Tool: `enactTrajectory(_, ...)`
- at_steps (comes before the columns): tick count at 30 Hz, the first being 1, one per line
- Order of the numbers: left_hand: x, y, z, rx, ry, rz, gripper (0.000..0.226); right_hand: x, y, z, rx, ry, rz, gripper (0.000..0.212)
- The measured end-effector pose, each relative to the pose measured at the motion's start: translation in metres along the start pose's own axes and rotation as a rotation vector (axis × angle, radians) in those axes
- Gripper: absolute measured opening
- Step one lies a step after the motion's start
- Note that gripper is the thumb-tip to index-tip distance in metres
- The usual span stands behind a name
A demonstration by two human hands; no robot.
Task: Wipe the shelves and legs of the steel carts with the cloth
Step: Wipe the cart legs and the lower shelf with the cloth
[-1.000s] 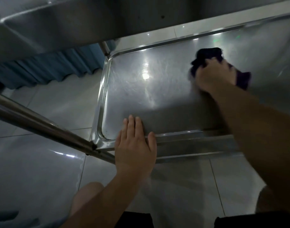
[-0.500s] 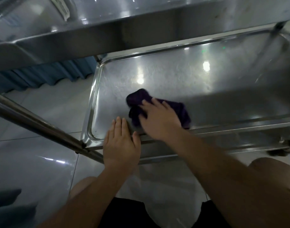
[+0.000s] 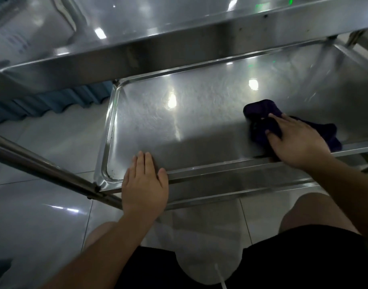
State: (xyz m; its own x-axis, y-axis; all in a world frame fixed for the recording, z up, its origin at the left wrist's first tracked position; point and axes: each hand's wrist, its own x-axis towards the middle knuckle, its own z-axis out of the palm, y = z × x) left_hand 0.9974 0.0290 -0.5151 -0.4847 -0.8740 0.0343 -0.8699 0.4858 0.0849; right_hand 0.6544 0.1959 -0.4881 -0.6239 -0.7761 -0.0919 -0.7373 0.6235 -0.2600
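Right hand [image 3: 297,140] at 3 o'clock presses flat-fingered on cloth [image 3: 260,113] (partly hidden); left hand [image 3: 144,182] at 6 o'clock, fingers straight, on lower shelf [image 3: 199,122] rim.

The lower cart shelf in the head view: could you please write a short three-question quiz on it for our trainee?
1. True or false: the dark purple cloth lies on the lower shelf under the right hand.
2. Where does the left hand rest?
A. flat on the shelf's near rim, by its left corner
B. round the cart leg
C. on the upper shelf
3. Fill in: the cloth sits toward the ____ side of the shelf, close to its near edge.

Key: 1 true; 2 A; 3 right.
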Motion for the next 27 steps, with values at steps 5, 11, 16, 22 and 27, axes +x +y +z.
enactTrajectory(5, 0.005, -0.001, -0.008, 0.022, -0.093, 0.022, 0.072, -0.004, -0.060, 0.013, 0.076, 0.035, -0.016, 0.059)
enactTrajectory(11, 0.011, 0.017, -0.025, 0.066, -0.091, 0.034, 0.065, 0.001, -0.107, 0.036, 0.060, -0.090, -0.284, 0.061)
enactTrajectory(16, 0.034, 0.089, -0.014, -0.093, -0.073, 0.170, 0.071, 0.006, -0.088, 0.030, 0.058, -0.088, -0.277, 0.062)
enactTrajectory(22, 0.055, 0.147, 0.016, -0.154, -0.091, 0.245, 0.077, 0.009, 0.015, -0.003, 0.027, 0.036, -0.087, 0.060)
enactTrajectory(27, 0.055, 0.149, 0.022, -0.105, -0.088, 0.261, 0.082, 0.020, 0.089, -0.031, 0.048, 0.013, 0.181, 0.060)
